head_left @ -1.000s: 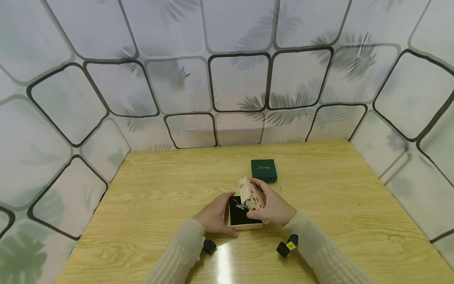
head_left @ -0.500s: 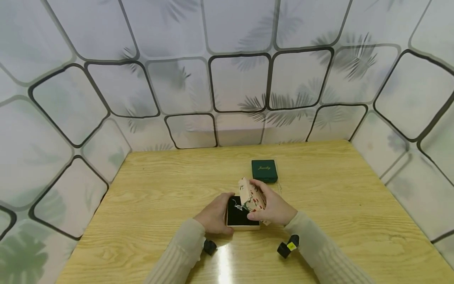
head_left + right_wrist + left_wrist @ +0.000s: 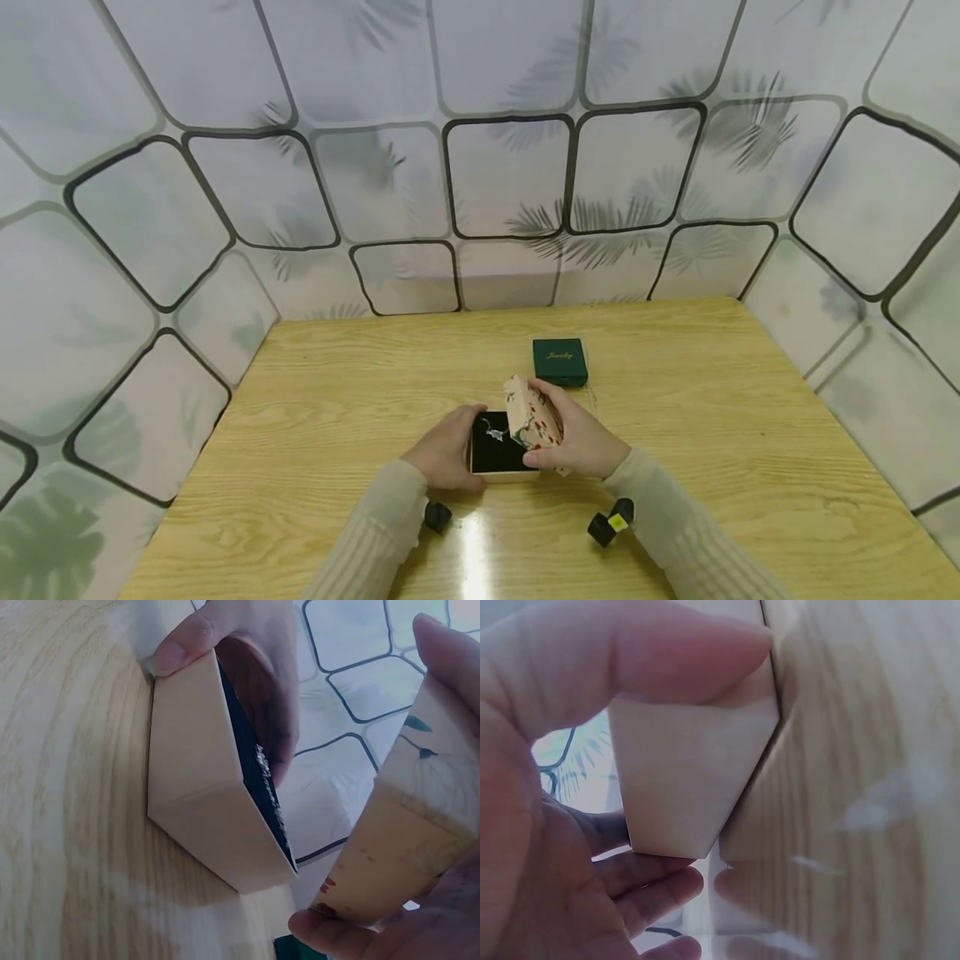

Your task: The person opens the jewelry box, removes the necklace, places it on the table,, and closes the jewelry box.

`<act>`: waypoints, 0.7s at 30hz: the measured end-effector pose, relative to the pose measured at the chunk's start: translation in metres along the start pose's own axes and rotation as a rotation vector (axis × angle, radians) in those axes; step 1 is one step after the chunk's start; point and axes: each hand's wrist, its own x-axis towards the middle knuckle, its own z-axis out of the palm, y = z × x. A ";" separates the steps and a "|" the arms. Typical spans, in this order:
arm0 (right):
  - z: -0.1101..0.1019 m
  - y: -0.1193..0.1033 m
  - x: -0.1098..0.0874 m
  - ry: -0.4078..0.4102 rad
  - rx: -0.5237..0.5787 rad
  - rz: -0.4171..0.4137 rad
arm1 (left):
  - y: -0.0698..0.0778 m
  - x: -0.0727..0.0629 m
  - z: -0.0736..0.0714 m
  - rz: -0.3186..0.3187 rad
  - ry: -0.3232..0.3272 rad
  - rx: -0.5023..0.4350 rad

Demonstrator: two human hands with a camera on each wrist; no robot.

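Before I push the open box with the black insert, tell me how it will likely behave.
The open box looks stiff: its walls stand straight with crisp edges. Low and broad on the table, it will probably slide rather than tip or roll. The silvery jewelry on the black insert may shift if jolted; I can't tell whether it is fastened.
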 end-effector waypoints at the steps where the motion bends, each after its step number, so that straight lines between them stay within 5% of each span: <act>1: -0.001 0.000 0.000 0.002 -0.017 -0.005 | -0.001 0.000 -0.001 -0.003 0.004 0.000; 8: -0.016 0.000 -0.006 0.018 -0.119 -0.033 | -0.004 -0.001 -0.005 -0.021 -0.001 0.013; 13: -0.050 0.011 -0.019 0.064 -0.277 -0.029 | -0.005 0.000 -0.006 -0.019 -0.004 0.012; 21: -0.100 0.042 -0.045 0.154 -0.548 0.105 | -0.008 -0.002 -0.005 -0.012 -0.004 0.017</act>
